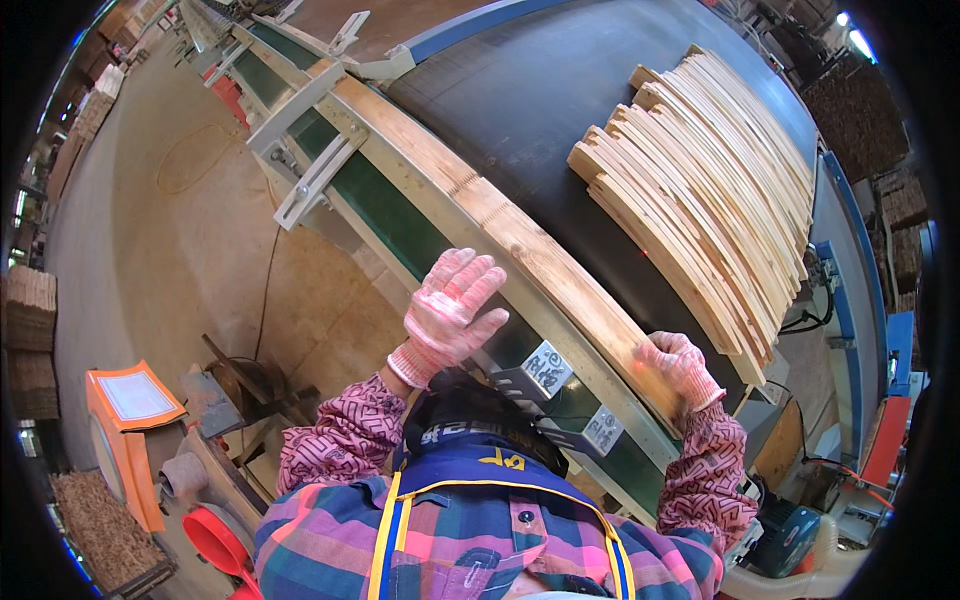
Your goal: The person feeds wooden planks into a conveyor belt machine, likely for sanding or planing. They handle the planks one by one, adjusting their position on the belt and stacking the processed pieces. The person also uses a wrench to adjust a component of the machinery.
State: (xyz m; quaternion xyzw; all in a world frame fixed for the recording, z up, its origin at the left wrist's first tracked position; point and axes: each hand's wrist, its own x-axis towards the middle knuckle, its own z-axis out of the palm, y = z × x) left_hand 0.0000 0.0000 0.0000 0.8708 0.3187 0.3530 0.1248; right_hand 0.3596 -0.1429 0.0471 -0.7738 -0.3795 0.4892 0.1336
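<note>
One long wooden plank (500, 225) lies along the near edge of the dark conveyor belt (520, 100), running from far left to near right. Looks stiff, fairly heavy for its length, rough sawn, so not slippery in knit gloves; likely awkward from one end only. Best hold is probably both hands spread along the edges, or near the end plus mid-span. Right hand (680, 368) is clamped over its near right end, fingers curled onto the wood. Left hand (450, 310) is spread flat, fingers splayed, grasping nothing, just beside the plank's near edge above the green machine rail (385, 205). Stack of thin wooden slats (700, 180) sits on the belt, far right, apart from the plank.
</note>
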